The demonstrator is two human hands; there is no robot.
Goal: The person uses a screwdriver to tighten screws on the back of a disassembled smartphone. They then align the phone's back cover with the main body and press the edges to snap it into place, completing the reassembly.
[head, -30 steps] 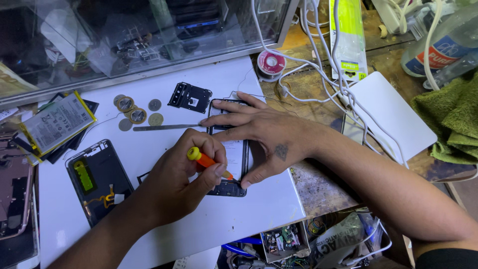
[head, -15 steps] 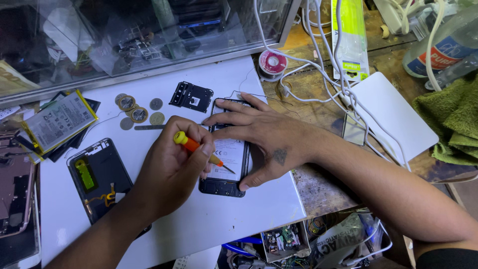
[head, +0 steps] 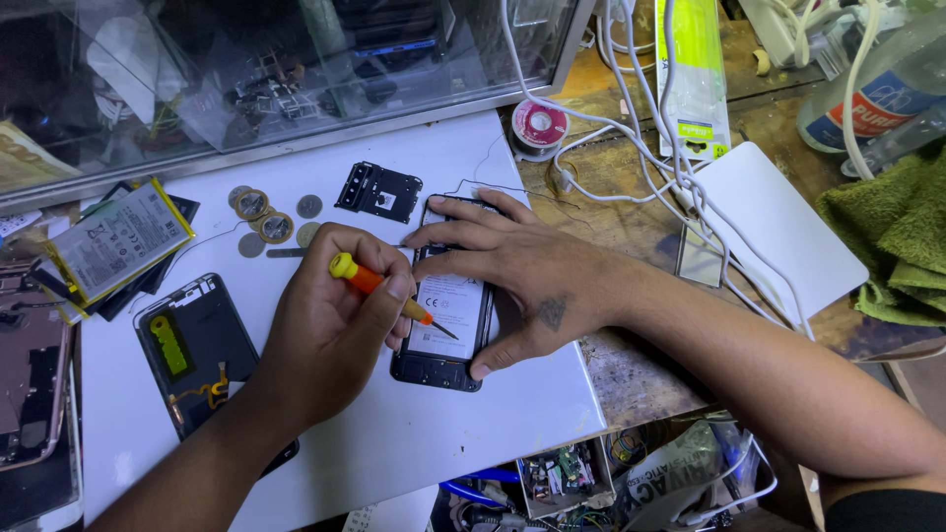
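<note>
The left hand (head: 330, 335) is curled tight around a small orange-handled screwdriver (head: 379, 288), yellow cap up toward the far edge of the white mat (head: 394, 453), tip slanting down and rightward onto the opened phone (head: 445, 313). That phone lies with its long axis running from the mat's near edge toward the far edge, just right of the left hand's knuckles. The right hand (head: 522, 281) is spread flat over it, fingers splayed along the top and right side, thumb at the lower corner, pinning it. Both hands touch the phone; the tool's tip meets its middle, over the pale battery label.
</note>
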